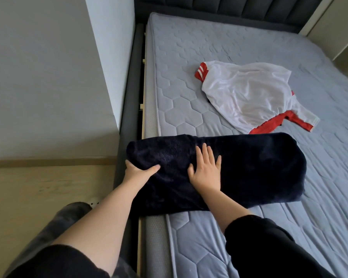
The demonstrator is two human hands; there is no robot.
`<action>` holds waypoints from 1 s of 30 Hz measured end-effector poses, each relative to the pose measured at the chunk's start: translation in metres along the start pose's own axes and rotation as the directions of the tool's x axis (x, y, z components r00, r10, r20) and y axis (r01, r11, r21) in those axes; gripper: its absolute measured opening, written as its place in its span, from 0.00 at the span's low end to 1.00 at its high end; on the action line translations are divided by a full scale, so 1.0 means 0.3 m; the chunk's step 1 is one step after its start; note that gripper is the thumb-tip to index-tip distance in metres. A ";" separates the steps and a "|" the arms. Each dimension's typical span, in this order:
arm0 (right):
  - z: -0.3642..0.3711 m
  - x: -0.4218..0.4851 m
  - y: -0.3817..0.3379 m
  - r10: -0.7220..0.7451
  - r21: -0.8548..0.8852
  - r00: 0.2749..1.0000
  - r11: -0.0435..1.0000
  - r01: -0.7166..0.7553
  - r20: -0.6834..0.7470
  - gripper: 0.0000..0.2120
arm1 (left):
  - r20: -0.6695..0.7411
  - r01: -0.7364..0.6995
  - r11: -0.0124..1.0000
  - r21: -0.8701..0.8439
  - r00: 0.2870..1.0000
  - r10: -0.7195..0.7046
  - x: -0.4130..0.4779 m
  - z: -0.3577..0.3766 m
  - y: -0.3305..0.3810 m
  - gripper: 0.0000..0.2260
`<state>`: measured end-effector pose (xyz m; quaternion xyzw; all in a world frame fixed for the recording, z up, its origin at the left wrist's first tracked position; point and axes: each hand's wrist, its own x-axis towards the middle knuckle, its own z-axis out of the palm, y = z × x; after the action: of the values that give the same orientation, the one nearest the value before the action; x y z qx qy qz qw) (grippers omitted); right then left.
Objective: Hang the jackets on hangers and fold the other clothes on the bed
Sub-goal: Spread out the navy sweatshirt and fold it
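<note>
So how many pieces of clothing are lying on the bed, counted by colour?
Dark navy: 1, the folded fleecy garment at the mattress edge.
White with red trim: 1, the crumpled white garment further up the bed.
Total: 2

The one head-worn camera looks steeply down and forward from beside the bed [249, 47], close above its near edge, toward the headboard [229, 9].
</note>
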<state>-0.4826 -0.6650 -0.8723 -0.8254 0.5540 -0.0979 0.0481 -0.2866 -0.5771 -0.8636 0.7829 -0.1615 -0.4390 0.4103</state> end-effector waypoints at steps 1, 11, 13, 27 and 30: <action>0.002 0.000 0.001 0.002 -0.005 1.000 1.000 -0.002 0.001 0.32 | 0.012 0.002 1.000 -0.004 1.000 -0.002 0.000 -0.001 0.007 0.49; -0.004 0.040 0.020 -0.010 -0.031 0.987 0.999 0.015 0.159 0.31 | 0.244 0.207 0.975 -0.076 0.952 -0.183 -0.035 -0.063 0.094 0.20; -0.019 0.039 0.019 -0.009 -0.016 0.983 1.000 0.012 0.183 0.31 | 0.214 0.181 0.975 -0.126 0.965 -0.152 -0.061 -0.065 0.124 0.17; -0.304 0.075 -0.294 0.000 0.718 0.940 0.645 -0.260 0.341 0.25 | 0.200 -0.115 0.725 -0.679 0.921 0.333 -0.235 -0.337 0.295 0.10; -0.323 0.079 -0.307 -0.010 0.865 0.913 0.324 -0.383 0.407 0.19 | 0.147 -0.136 0.741 -0.657 0.941 0.303 -0.225 -0.389 0.265 0.13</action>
<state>-0.4115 -0.6489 -0.7578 -0.5807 0.4732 -0.2457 0.6152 -0.2204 -0.5258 -0.7313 0.5114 -0.1438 -0.5086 0.6776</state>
